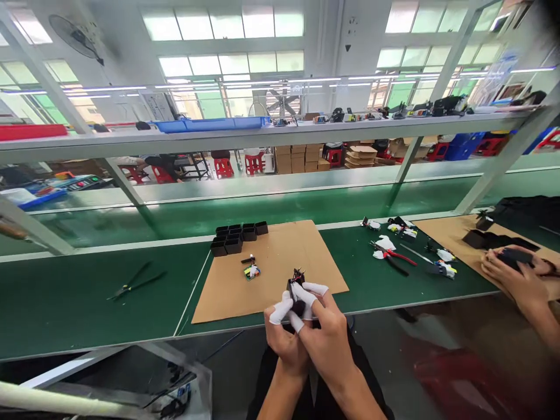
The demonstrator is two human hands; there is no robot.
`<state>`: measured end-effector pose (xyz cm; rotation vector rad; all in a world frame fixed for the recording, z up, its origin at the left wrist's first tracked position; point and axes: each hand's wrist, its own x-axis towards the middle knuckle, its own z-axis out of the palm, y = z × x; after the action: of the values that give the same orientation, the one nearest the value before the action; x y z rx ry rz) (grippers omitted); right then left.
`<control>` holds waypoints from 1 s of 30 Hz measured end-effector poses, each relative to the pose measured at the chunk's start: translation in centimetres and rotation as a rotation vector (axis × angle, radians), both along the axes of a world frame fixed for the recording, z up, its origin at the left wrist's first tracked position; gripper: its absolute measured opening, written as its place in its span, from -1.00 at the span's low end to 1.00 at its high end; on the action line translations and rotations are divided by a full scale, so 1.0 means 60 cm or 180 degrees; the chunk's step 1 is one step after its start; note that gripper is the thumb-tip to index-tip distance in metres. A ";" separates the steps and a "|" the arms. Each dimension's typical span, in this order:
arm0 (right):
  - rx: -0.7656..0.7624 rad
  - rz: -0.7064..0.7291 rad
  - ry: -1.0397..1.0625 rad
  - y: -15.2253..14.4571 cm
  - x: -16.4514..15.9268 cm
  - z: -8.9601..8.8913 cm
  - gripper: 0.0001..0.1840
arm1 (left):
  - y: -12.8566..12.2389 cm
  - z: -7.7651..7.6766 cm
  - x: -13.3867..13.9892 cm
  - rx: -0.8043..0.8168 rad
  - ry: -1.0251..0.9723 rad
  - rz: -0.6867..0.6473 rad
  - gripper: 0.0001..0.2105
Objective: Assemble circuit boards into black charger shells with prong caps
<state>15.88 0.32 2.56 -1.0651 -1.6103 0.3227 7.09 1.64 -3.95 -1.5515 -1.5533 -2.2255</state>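
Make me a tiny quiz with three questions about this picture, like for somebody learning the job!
1. Where is the bunch of black boxes?
A) On the floor
B) At the far left corner of the cardboard in front of the person
C) In the left hand

2. True or false: the red-and-black pliers lie on that cardboard.

3. Fill in: holding a black part, the left hand and right hand both wear ____ fingertip covers.

Key:
1. B
2. False; the red-and-black pliers lie to its right, over the green table.
3. White
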 end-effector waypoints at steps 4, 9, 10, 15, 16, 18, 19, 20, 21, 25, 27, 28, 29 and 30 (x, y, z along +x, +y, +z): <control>0.0066 0.0100 -0.0040 0.101 0.013 -0.046 -0.62 | 0.064 -0.010 -0.026 -0.0335 0.0250 -0.0308 -0.82; 0.0183 0.0147 -0.0262 0.167 0.028 -0.105 -0.70 | 0.099 -0.010 -0.105 -0.1185 0.0292 -0.0662 -0.80; 0.0194 0.0153 -0.0316 0.168 0.028 -0.115 -0.70 | 0.101 -0.012 -0.119 -0.1315 0.0267 -0.0741 -0.80; 0.0231 0.0001 -0.0441 0.158 0.018 -0.142 -0.69 | 0.099 -0.022 -0.148 -0.1636 0.0103 -0.0984 -0.77; 0.0228 -0.0051 -0.0435 0.157 0.015 -0.143 -0.69 | 0.098 -0.024 -0.148 -0.1662 0.0073 -0.0995 -0.75; 0.0209 -0.0177 -0.0395 0.157 0.010 -0.143 -0.69 | 0.098 -0.028 -0.148 -0.1692 0.0014 -0.0997 -0.72; 0.0184 -0.0240 -0.0369 0.157 0.007 -0.143 -0.69 | 0.098 -0.030 -0.149 -0.1701 -0.0014 -0.0995 -0.71; 0.0153 -0.0293 -0.0346 0.157 0.003 -0.143 -0.70 | 0.098 -0.031 -0.150 -0.1707 -0.0040 -0.0990 -0.71; 0.0113 -0.0324 -0.0332 0.156 0.000 -0.143 -0.71 | 0.099 -0.033 -0.152 -0.1712 -0.0064 -0.0982 -0.71; -0.0022 -0.0322 -0.0309 0.149 -0.012 -0.141 -0.75 | 0.100 -0.037 -0.157 -0.1729 -0.0109 -0.0980 -0.71; -0.0035 -0.0329 -0.0282 0.145 -0.017 -0.138 -0.74 | 0.100 -0.037 -0.159 -0.1730 -0.0114 -0.0997 -0.71; -0.0033 -0.0341 -0.0268 0.144 -0.020 -0.137 -0.73 | 0.100 -0.037 -0.159 -0.1725 -0.0117 -0.1001 -0.71; -0.0034 -0.0347 -0.0262 0.143 -0.022 -0.136 -0.74 | 0.101 -0.037 -0.159 -0.1718 -0.0123 -0.1001 -0.70; -0.0036 -0.0347 -0.0261 0.141 -0.024 -0.135 -0.75 | 0.101 -0.036 -0.159 -0.1710 -0.0129 -0.1000 -0.70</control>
<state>14.43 8.80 -5.52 -1.1833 -1.6173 0.2178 -2.44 7.70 -6.13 -2.0121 -2.1902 -2.0884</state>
